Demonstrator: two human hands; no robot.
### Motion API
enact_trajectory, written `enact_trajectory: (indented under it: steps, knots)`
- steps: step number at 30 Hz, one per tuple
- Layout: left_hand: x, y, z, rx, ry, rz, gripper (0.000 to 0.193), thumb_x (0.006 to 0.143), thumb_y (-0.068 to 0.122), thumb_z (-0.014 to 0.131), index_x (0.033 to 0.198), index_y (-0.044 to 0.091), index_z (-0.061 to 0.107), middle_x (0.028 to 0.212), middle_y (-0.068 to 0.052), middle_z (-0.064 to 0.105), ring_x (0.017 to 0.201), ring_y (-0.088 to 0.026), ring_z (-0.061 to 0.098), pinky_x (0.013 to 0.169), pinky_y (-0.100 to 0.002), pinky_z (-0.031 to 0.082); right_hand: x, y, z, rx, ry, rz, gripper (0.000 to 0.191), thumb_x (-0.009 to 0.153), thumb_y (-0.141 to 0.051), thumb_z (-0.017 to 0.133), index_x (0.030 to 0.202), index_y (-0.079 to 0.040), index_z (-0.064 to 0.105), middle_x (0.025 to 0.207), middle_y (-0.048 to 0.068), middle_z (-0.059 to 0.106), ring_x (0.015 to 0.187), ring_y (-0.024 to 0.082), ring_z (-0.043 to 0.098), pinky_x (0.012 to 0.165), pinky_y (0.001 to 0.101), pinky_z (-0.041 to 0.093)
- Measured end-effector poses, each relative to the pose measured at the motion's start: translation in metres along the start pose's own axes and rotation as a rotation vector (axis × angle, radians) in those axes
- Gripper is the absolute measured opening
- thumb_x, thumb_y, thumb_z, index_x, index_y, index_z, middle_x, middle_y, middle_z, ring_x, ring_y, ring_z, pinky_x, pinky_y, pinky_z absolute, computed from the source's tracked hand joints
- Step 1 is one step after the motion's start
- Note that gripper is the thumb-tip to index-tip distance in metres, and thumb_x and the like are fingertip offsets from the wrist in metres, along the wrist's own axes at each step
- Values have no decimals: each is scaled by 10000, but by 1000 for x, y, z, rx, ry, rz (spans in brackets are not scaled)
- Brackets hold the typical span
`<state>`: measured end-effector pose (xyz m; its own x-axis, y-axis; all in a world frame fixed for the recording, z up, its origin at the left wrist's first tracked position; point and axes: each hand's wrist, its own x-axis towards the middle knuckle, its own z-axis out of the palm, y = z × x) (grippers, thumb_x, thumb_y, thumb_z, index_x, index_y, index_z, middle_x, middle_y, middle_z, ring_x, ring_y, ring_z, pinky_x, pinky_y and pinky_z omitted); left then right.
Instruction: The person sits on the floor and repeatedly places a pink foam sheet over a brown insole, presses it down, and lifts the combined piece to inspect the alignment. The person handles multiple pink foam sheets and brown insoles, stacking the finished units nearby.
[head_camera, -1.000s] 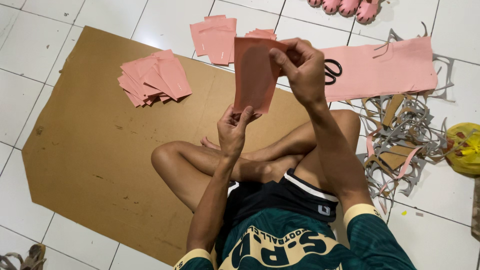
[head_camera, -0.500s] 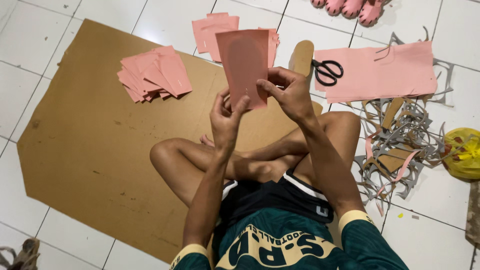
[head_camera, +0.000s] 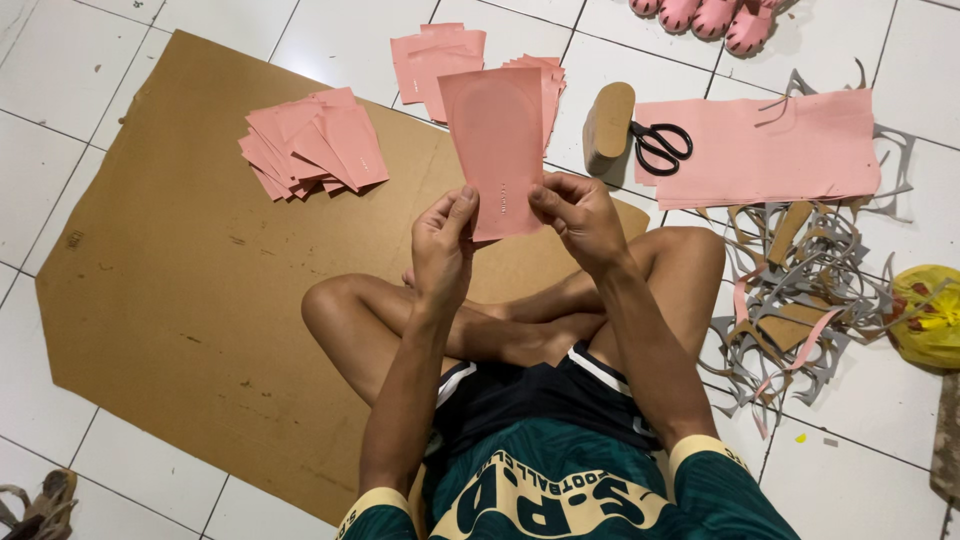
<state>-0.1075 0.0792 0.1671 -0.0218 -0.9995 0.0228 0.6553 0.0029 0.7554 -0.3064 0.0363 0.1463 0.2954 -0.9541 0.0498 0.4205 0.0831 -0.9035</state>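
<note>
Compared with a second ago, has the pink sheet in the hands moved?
Yes. The pink sheet has turned flat-on and shifted left, away from the scissors, now held at its bottom by both hands.

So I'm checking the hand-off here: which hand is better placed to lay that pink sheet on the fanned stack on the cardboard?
Probably the left hand: it pinches the pink sheet on the side facing the fanned stack; the right hand would reach across.

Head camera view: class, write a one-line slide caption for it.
Seated cross-legged on cardboard, left hand and right hand hold up a pink sheet marked with an insole outline.
</note>
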Motion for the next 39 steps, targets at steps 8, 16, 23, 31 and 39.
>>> enact_trajectory:
  steps: [8,16,23,31,39]
  knots:
    - [-5,7,4,212,29,-23,341,1097,272,603,1051,-55,689,867,-43,594,771,-112,655,811,-371,658,-4,-6,4,-81,51,-65,253,1008,-211,754,1080,32,738,807,0,651,719,59,519,648,197,422]
    - [-13,2,6,282,71,34,334,1004,230,712,1087,-93,706,946,-128,736,857,-180,733,813,-372,683,-14,-4,7,-29,68,7,298,898,-216,762,1122,-24,717,891,15,721,794,74,670,732,251,597]
    - [-17,3,7,263,-74,57,353,1031,252,657,1143,-81,691,1016,-153,750,939,-227,755,896,-395,672,-18,13,-6,29,-68,-228,190,1009,-157,772,1090,12,741,1007,86,752,924,134,689,866,279,574]
    - [-18,-4,20,304,-28,88,272,942,93,723,1177,-14,640,1048,-147,755,978,-214,758,893,-376,659,-17,10,-2,-97,61,-252,183,964,-128,763,1087,7,758,971,77,766,866,133,699,816,285,590]
    - [-18,-6,21,365,25,146,216,961,61,753,1141,-41,693,1037,-123,778,973,-148,748,922,-287,613,-15,-8,17,-88,80,-186,238,1014,-192,721,1062,41,725,961,98,755,888,155,719,854,308,599]
